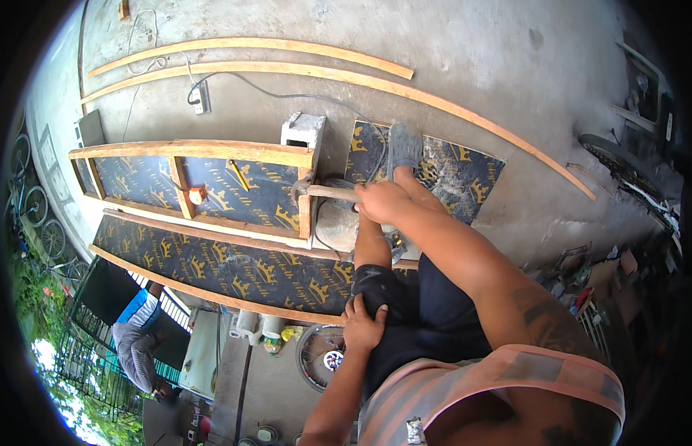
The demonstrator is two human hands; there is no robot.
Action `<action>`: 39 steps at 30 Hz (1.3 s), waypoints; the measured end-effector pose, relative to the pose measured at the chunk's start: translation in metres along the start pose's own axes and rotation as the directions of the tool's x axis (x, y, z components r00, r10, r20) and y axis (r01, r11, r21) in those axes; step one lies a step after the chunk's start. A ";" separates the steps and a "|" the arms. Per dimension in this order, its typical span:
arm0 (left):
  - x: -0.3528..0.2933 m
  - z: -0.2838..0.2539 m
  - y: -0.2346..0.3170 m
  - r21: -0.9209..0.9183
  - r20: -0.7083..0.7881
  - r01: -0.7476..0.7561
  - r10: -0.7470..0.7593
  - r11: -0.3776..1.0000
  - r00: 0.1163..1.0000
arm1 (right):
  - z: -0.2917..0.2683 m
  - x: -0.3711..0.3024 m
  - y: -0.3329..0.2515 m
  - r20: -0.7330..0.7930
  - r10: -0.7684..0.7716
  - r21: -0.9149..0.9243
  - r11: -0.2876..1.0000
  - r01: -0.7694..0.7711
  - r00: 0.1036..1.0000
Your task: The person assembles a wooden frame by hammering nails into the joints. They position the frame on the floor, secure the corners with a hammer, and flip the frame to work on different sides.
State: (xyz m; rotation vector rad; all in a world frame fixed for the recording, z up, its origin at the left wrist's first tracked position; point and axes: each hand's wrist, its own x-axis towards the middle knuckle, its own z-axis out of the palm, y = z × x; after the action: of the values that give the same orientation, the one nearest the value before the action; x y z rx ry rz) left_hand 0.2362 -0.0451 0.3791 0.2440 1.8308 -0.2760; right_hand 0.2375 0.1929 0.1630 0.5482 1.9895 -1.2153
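My right hand [381, 202] is closed round the wooden handle of a hammer [332, 192]. The hammer's head lies over the right end piece of a wooden frame [205, 151], at its upper part; whether it touches the wood I cannot tell. A black panel with gold crown prints [268, 182] fills the frame. On that panel lie an orange tape measure [196, 195], against a cross piece, and a thin yellow tool [239, 175]. My left hand [363, 325] rests on my thigh by the knee, fingers spread and holding nothing.
A concrete block [305, 130] stands at the frame's far right corner. Long wooden strips [316, 72] and an extension socket [201, 98] with cords lie beyond. Another printed panel [220, 271] lies nearer. My foot is on a dusty board [465, 167]. Another person [138, 338] is at lower left.
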 end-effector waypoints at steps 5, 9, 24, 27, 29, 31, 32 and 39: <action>-0.020 -0.052 0.008 -0.127 -0.202 -0.002 -0.024 0.992 0.979 | -0.004 -0.053 0.051 -0.173 0.061 0.042 0.998 -0.054 0.983; -0.035 -0.063 0.000 -0.162 -0.296 -0.040 -0.010 0.986 0.955 | -0.022 -0.061 0.037 -0.134 -0.023 -0.066 0.998 0.014 0.991; 0.182 -0.007 -0.081 0.071 -0.366 -0.112 0.130 0.991 0.921 | 0.073 0.027 0.042 -0.189 -0.110 0.244 0.957 0.155 0.976; 0.294 -0.052 -0.068 0.196 -0.428 -0.135 0.208 0.971 0.880 | 0.150 0.005 0.012 -0.123 0.224 0.833 0.553 -0.022 0.967; 0.350 -0.080 -0.056 0.305 -0.411 -0.087 0.214 0.948 0.886 | 0.137 -0.007 -0.029 0.260 0.287 0.956 -0.211 -0.204 0.922; 0.390 -0.094 -0.037 0.253 -0.471 -0.106 0.218 0.962 0.855 | 0.128 -0.003 -0.041 0.278 0.370 0.915 -0.383 -0.127 0.887; 0.400 -0.099 -0.017 0.176 -0.435 -0.095 0.164 0.980 0.885 | 0.130 0.005 -0.035 0.300 0.385 0.892 -0.438 -0.114 0.873; 0.422 -0.094 -0.015 0.001 -0.392 -0.214 0.198 0.977 0.899 | 0.135 0.024 -0.047 0.221 0.472 0.974 -0.151 -0.169 0.854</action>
State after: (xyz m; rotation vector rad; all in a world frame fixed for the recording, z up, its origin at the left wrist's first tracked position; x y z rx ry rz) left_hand 0.0321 -0.0199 -0.0014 0.4891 2.1812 -0.0381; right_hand 0.2390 0.0509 0.1327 1.8752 0.4221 -2.1790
